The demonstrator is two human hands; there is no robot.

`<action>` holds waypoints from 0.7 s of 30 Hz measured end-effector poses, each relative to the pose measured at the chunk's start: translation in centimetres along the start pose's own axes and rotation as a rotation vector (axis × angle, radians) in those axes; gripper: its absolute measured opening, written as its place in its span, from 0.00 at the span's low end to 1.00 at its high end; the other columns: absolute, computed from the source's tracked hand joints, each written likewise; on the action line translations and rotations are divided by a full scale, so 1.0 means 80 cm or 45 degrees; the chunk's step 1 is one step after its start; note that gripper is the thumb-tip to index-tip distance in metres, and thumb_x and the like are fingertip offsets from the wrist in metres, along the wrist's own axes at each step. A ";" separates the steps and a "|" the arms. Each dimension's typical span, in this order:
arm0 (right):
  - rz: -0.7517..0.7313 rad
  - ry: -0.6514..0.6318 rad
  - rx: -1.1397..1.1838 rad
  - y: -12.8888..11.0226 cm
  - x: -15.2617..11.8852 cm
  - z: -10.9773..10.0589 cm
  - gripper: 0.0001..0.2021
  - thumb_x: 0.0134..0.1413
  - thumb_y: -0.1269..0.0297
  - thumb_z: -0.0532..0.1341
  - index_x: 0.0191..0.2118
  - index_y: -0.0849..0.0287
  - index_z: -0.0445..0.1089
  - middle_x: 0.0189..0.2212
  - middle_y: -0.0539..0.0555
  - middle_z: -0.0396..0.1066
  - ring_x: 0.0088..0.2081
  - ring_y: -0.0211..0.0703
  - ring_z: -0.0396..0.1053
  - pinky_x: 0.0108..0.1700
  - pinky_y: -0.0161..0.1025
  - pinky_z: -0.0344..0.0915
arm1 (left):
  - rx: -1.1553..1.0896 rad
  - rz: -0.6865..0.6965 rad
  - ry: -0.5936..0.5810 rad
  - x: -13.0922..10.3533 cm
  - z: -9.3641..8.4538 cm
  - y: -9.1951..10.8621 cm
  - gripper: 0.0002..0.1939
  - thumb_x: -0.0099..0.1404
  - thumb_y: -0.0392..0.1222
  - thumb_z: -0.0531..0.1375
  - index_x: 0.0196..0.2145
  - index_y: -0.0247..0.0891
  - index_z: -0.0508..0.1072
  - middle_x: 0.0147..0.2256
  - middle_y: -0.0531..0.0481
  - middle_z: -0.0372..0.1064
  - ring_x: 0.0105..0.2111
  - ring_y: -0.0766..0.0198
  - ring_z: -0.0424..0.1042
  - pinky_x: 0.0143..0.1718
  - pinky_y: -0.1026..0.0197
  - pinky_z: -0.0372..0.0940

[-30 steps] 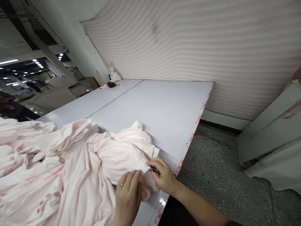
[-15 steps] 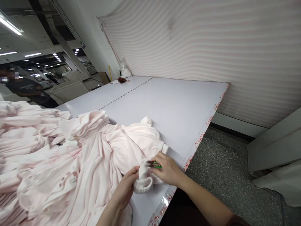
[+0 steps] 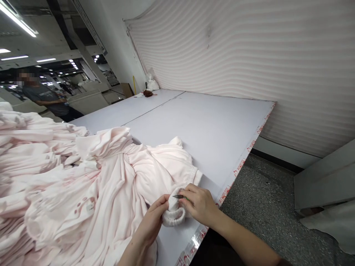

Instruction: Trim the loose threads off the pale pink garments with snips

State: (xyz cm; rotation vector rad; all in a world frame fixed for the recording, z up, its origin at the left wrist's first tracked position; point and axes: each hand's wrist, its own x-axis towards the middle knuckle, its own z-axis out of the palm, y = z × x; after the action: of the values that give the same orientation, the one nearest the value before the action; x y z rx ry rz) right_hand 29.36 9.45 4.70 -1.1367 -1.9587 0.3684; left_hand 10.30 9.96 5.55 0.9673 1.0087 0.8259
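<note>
My left hand (image 3: 155, 216) is closed on a pale pink garment's gathered elastic cuff (image 3: 173, 217), pinching its left side near the table's front edge. In my right hand (image 3: 202, 204) is a small pair of thread snips (image 3: 178, 197) with dark pointed blades and a bit of green at the grip. The blades point left and lie over the white fabric just above the cuff opening. Part of the snips is hidden under my right fingers. The rest of the pink garment (image 3: 163, 162) spreads out behind and to the left of both hands.
A large heap of pink garments (image 3: 41, 162) covers the table's left side. The pale table (image 3: 216, 125) has red-printed tape (image 3: 238, 168) along its edge. At the far end are a brown tangled bundle (image 3: 148, 93) and a plastic bag (image 3: 152, 84). A person (image 3: 47, 96) stands beyond.
The snips' blades now look closer together and show as one point over the fabric; before, they were blurred. Both hands keep their grip. The view has shifted slightly.
</note>
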 end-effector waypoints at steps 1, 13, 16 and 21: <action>0.049 0.017 0.054 0.000 0.001 0.000 0.08 0.58 0.67 0.60 0.42 0.55 0.74 0.36 0.52 0.73 0.35 0.41 0.72 0.36 0.36 0.66 | 0.026 0.002 -0.001 0.000 -0.001 0.000 0.15 0.57 0.49 0.65 0.39 0.37 0.77 0.33 0.49 0.73 0.31 0.65 0.65 0.32 0.66 0.57; 0.074 0.297 0.442 0.008 0.000 0.031 0.08 0.59 0.68 0.55 0.28 0.57 0.63 0.26 0.49 0.65 0.29 0.39 0.64 0.31 0.35 0.61 | 0.865 0.533 0.252 -0.014 0.013 -0.020 0.08 0.62 0.45 0.58 0.35 0.40 0.73 0.32 0.48 0.70 0.35 0.56 0.68 0.40 0.57 0.61; 0.217 0.417 0.527 0.012 -0.007 0.027 0.13 0.64 0.60 0.53 0.28 0.56 0.60 0.23 0.47 0.62 0.26 0.38 0.62 0.28 0.34 0.59 | 1.260 0.923 0.796 -0.018 0.020 -0.025 0.05 0.61 0.39 0.54 0.31 0.41 0.70 0.30 0.47 0.68 0.35 0.54 0.66 0.43 0.52 0.57; 0.113 0.224 0.405 0.003 -0.023 0.016 0.10 0.60 0.56 0.61 0.33 0.57 0.65 0.28 0.49 0.67 0.29 0.40 0.67 0.30 0.35 0.62 | 0.878 0.677 0.880 -0.024 0.020 -0.033 0.07 0.63 0.43 0.54 0.40 0.42 0.66 0.35 0.48 0.67 0.35 0.57 0.67 0.36 0.57 0.61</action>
State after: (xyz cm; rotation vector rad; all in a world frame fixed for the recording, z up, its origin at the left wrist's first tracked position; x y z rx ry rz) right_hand 28.96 8.25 2.83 -1.0140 -1.6317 0.5845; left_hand 11.49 6.86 4.06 1.6343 1.7320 1.3445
